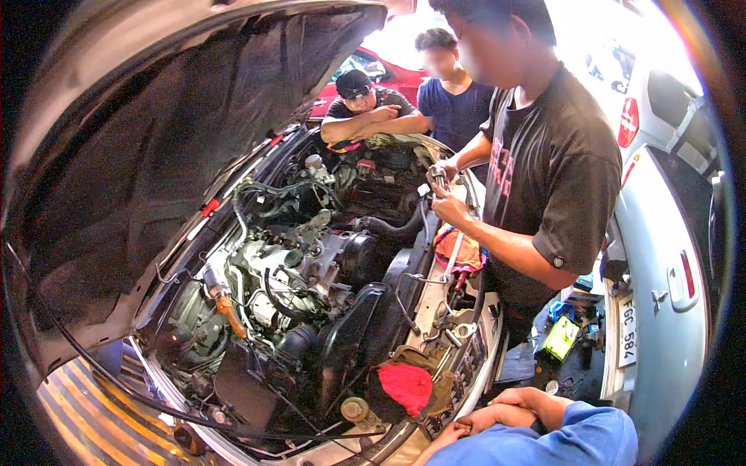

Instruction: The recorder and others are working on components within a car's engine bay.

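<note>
Two bare forearms below a blue sleeve come in at the lower right and lie folded close together beside the car's front edge. My left hand [449,436] is by the bodywork near a red cloth [406,389]. My right hand [486,418] lies close to it. Their fingers overlap and are too small to make out, and I see no tool in them. Before me is an open engine bay with a grey metal engine [299,260]. Across the front panel, a co-worker in a dark shirt [536,171] holds a small metallic part [440,177] in both hands.
The raised hood [155,155] overhangs the left. Wrenches [460,334] and a colourful cloth [460,250] lie along the front panel. Two people lean or stand at the far fender. A silver vehicle [660,233] is parked at right, with a yellow-green box [559,339] beside it.
</note>
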### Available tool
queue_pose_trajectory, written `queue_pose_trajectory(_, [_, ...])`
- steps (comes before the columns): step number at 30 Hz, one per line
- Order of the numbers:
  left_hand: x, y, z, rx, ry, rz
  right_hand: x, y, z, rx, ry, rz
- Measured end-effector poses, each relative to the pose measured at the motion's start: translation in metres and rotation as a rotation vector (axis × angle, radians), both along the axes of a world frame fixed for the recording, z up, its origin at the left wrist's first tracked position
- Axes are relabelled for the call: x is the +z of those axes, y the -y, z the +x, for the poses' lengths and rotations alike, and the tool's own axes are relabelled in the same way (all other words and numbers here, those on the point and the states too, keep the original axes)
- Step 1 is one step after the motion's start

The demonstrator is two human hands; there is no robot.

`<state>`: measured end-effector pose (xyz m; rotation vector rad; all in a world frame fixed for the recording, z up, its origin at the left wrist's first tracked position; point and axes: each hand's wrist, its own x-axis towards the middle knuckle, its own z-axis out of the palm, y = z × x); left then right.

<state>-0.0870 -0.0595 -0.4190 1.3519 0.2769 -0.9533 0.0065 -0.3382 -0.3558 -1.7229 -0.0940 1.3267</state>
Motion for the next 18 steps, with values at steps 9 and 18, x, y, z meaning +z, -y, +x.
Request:
queue_pose_trajectory(9, [0.041,0.034,0.041,0.194,0.005,-0.295,0.016,-0.070,0.017,0.213,0.364,-0.092])
queue_pose_trajectory(18, [0.096,0.068,0.099,-0.225,-0.008,-0.655,0.130,0.024,0.009,-0.242,0.494,-0.209])
